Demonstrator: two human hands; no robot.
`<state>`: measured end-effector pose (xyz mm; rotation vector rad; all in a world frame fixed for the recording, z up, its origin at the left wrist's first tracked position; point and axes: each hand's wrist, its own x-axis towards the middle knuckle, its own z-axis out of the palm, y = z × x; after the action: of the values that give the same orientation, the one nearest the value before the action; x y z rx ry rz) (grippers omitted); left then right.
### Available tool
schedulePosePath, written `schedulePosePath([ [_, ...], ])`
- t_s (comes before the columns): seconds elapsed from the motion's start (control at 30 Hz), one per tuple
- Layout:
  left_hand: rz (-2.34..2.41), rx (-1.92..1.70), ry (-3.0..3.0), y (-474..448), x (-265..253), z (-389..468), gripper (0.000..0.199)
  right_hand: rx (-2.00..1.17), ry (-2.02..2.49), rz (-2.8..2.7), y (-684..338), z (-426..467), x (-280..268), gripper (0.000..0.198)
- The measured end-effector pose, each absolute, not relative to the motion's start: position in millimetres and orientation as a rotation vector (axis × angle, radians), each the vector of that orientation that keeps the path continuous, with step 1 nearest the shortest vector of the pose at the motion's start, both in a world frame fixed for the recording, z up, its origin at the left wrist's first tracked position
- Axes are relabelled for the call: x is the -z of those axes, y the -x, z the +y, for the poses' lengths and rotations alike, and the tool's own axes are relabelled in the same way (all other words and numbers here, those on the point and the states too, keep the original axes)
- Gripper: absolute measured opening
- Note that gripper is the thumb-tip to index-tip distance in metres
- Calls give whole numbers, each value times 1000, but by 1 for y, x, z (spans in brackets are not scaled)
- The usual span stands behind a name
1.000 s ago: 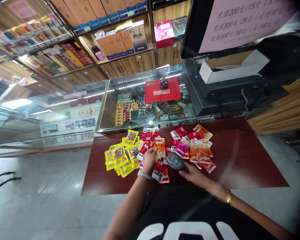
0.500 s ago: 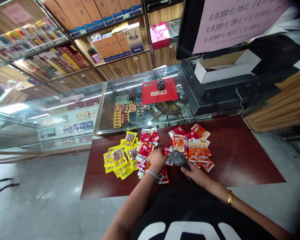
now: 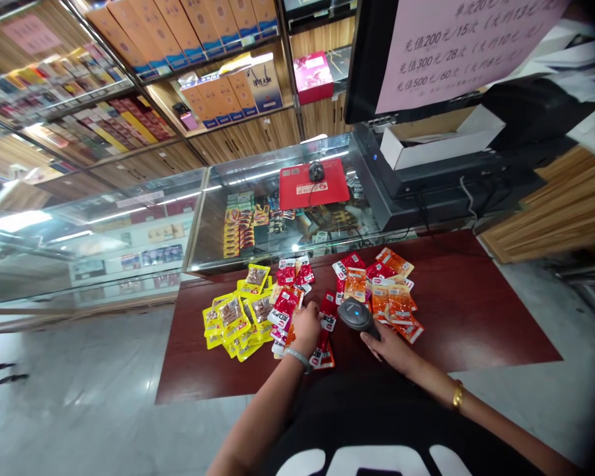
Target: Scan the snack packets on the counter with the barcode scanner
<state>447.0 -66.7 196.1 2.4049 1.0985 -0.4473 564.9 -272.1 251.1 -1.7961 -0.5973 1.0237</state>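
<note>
Orange packet (image 3: 356, 283) had moved onto right pile (image 3: 400, 302), growing it by one. Left hand (image 3: 308, 326) was back beside red packets (image 3: 284, 309), grip unclear; right hand (image 3: 383, 342) gripped scanner (image 3: 354, 314).

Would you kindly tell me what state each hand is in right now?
Left hand: among the red packets; whether it grips one cannot be told.
Right hand: closed around the grey handheld scanner.

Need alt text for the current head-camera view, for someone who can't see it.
A person's right hand holds a grey handheld scanner over a dark red table, while the left hand is among red and orange packets. Yellow packets are piled to the left; behind stands a glass counter with a red mouse pad.
</note>
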Motion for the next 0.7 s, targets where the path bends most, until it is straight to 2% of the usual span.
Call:
schedulePosePath([
  [0.3,1153,195,-2186,-423,-201,-64,3,-1076,1704,-713,-564,-268,-242,61],
  [0.57,1144,175,-2137,-437,-199,-73,6,-1096,1696,-674,-565,-269,-249,66],
  [0.7,1037,178,-2087,-458,-203,-82,17,-1135,1673,-669,-567,-263,-260,65],
])
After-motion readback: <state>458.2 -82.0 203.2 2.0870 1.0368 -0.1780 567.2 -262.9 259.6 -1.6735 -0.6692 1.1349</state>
